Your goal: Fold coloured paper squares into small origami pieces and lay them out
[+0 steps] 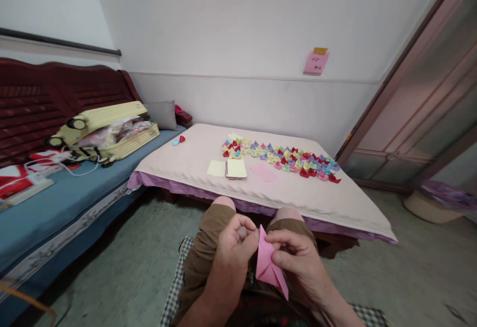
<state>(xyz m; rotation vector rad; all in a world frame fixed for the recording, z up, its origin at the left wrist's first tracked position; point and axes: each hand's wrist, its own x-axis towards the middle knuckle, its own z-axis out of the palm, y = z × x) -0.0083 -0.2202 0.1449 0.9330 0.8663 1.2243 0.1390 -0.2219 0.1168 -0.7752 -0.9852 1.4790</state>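
Observation:
A pink sheet of folding paper (265, 262), creased into a pointed shape with a loose flap at its lower end, is held over my lap. My right hand (298, 257) pinches its right edge between thumb and fingers. Curled closed at the upper left edge of the paper is my left hand (236, 245), thumb against fingers; its exact grip on the edge is partly hidden. On the table in front lie a stack of square paper (236, 168) with a yellow top sheet, a single yellow sheet (216, 168) and a flat pink sheet (264, 172).
Rows of small folded paper pieces (283, 156) in several colours cover the table's (194, 158) far right. Two more pieces (179, 140) lie at the left. A yellow suitcase (112, 130), partly open, rests on the blue bench (85, 188). A lined bin (436, 203) stands right.

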